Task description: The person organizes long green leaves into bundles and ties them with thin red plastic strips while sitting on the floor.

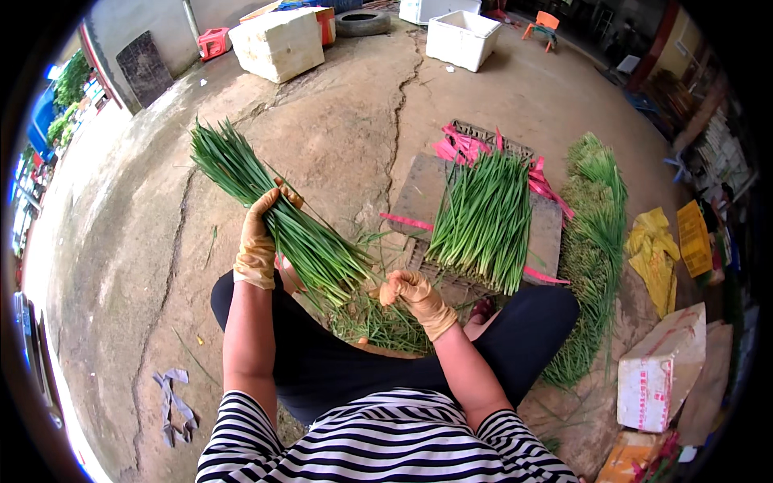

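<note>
My left hand point(258, 233), in a pale yellow glove, is wrapped round a thick bundle of garlic chives point(318, 253). The bundle slants, with its green tips to the far left and its pale stem ends toward my right hand. My right hand point(417, 301), gloved too, is closed beside those stem ends; whatever its fingers pinch is too small to make out. To the right, another pile of chives point(487, 217) lies on a flat board point(545, 241). Pink strips point(461, 148) stick out round that pile. Loose green trimmings point(378, 328) lie between my legs.
A long heap of chives point(594, 249) lies right of the board. Beyond it are a yellow bag point(654, 249) and a white carton point(651, 386). White foam boxes point(276, 47) point(462, 40) and a tyre point(362, 23) stand at the back. Grey strips point(171, 406) lie on the left floor.
</note>
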